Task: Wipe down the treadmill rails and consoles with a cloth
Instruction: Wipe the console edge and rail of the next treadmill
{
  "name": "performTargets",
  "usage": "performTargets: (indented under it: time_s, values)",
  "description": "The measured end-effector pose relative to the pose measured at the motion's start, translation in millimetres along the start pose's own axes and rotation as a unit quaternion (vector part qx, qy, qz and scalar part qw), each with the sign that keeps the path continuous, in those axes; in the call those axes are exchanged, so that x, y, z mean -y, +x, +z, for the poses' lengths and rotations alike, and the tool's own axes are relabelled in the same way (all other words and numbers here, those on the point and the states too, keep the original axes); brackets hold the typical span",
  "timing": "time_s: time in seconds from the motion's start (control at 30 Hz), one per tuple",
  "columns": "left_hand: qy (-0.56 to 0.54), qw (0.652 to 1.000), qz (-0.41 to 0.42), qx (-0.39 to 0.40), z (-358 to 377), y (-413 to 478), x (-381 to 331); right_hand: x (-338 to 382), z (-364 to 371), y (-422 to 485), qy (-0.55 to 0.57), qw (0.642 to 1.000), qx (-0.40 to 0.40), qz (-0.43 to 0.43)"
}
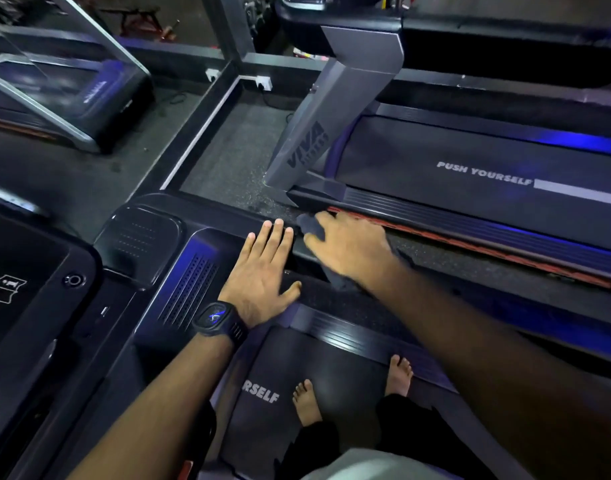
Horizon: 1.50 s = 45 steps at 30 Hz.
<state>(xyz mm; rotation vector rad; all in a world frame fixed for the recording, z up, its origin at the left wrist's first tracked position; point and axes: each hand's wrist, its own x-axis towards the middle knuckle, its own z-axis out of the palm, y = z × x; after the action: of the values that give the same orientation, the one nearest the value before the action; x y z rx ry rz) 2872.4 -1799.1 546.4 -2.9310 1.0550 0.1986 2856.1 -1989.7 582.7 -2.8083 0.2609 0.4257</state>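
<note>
Dim gym, treadmill (200, 265) at centre. Left hand (259, 271) rests flat, fingers straight; right hand (349, 244) fingers clamp the dark cloth (311, 226), probably soft and light; hold it bunched.

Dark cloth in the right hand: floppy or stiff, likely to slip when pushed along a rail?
Likely floppy: the cloth bunches and folds under the right hand. Probably light, since curled fingers alone hold it. Blur hides its texture, so slip is hard to judge.
</note>
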Motion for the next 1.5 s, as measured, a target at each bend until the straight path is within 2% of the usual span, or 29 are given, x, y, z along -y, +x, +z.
performTargets:
  time_s: [0.07,0.1,0.17,0.2,0.27,0.37,0.47,0.53,0.57,0.63,0.7,0.77,0.87,0.9,0.93,1.0,1.03,1.1,1.17,1.3,1.37,1.43,1.5]
  values:
    - [0.003,1.000,0.004,0.002,1,-1,-1,-7,-10,11,0.052,0.994,0.067,0.064]
    - [0.002,1.000,0.006,0.000,1,-2,-1,-8,-9,9,0.058,0.991,0.069,0.098]
    - [0.003,1.000,0.010,-0.001,2,-2,0,-3,1,-8,0.017,0.992,0.003,0.125]
    - [0.004,1.000,0.014,-0.001,2,-2,1,3,8,-19,-0.025,0.992,-0.043,0.113]
    - [0.002,1.000,0.020,-0.003,3,0,2,14,20,-36,-0.099,0.991,-0.073,0.061]
    - [0.011,1.000,0.025,-0.013,6,1,3,11,13,-21,-0.067,0.995,-0.072,0.006]
    - [0.013,0.999,0.029,-0.011,8,-1,3,-2,-8,2,0.029,0.994,0.041,0.098]
    - [0.010,0.999,0.029,-0.008,8,-1,3,-4,-6,0,0.040,0.986,0.044,0.158]
    - [0.010,0.999,0.030,-0.006,7,-1,4,0,0,-8,0.016,0.986,0.006,0.164]
    - [0.011,0.999,0.031,-0.003,6,1,4,12,14,-28,-0.051,0.989,-0.071,0.121]
    - [0.009,0.999,0.030,0.002,6,2,3,16,20,-37,-0.076,0.992,-0.077,0.059]
    - [0.004,1.000,0.019,0.001,6,2,-2,5,11,-23,-0.050,0.997,-0.064,0.013]
    - [-0.007,1.000,0.002,0.005,4,2,-11,-15,-12,-2,0.000,0.997,0.067,0.039]
    - [-0.009,1.000,-0.002,0.006,4,3,-14,-20,-14,-1,0.006,0.994,0.086,0.060]
    - [-0.010,1.000,-0.004,0.007,3,4,-18,-24,-13,-5,0.004,0.994,0.078,0.077]
    - [-0.010,1.000,-0.008,0.008,4,5,-22,-20,-2,-20,-0.025,0.997,-0.005,0.079]
    - [-0.011,1.000,-0.011,0.004,5,5,-23,-15,5,-29,-0.061,0.996,-0.042,0.057]
    - [-0.012,1.000,-0.018,0.002,8,4,-24,-7,13,-40,-0.104,0.993,-0.057,0.012]
    - [-0.013,1.000,-0.022,-0.002,9,4,-27,-11,6,-27,-0.067,0.996,-0.052,-0.017]
    - [-0.016,0.999,-0.031,-0.003,7,3,-32,-27,-14,3,0.042,0.993,0.076,0.080]
    - [-0.019,0.999,-0.030,-0.002,7,1,-33,-24,-5,-12,0.025,0.994,0.040,0.101]
    - [-0.021,0.999,-0.033,-0.007,7,1,-34,-15,10,-37,-0.046,0.996,-0.050,0.063]
    - [-0.026,0.999,-0.036,-0.009,8,2,-36,-11,16,-49,-0.095,0.993,-0.064,0.010]
